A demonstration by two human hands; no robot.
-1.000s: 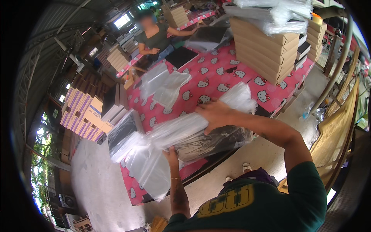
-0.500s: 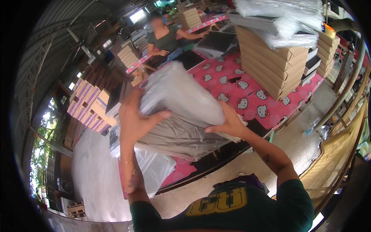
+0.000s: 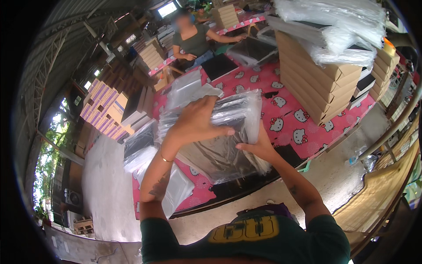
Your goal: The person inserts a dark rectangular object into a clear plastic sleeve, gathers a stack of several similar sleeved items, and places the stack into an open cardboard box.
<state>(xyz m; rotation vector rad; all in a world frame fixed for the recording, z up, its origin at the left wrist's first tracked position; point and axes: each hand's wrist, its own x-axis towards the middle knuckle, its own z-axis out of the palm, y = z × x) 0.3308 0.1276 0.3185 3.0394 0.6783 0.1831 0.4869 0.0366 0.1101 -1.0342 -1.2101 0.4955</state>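
A thick stack of dark flat pieces in clear plastic sleeves [image 3: 220, 156] stands tilted on its edge at the table's near side. My left hand [image 3: 193, 123] reaches over its top left, thumb on the front face and fingers curled over the upper edges. At the right edge, my right hand [image 3: 259, 147] grips the stack with the thumb in front; its other fingers are hidden behind. More clear plastic sleeves [image 3: 178, 187] lie on the table by my left forearm, and others [image 3: 187, 86] lie beyond the stack. A wrapped dark piece [image 3: 140, 143] rests at the table's left edge.
The table wears a pink cartoon-print cover [image 3: 299, 127]. Brown cardboard boxes [image 3: 314, 83] are piled at the right, topped with plastic-wrapped bundles [image 3: 336, 22]. A dark flat panel [image 3: 219, 67] lies farther back, near a co-worker [image 3: 193, 42]. Purple-striped cartons [image 3: 103, 110] stand at the left.
The stack's upper plastic, raised and blurred before, is now lower and more even. My left hand has moved right, from the stack's left side to over its top.
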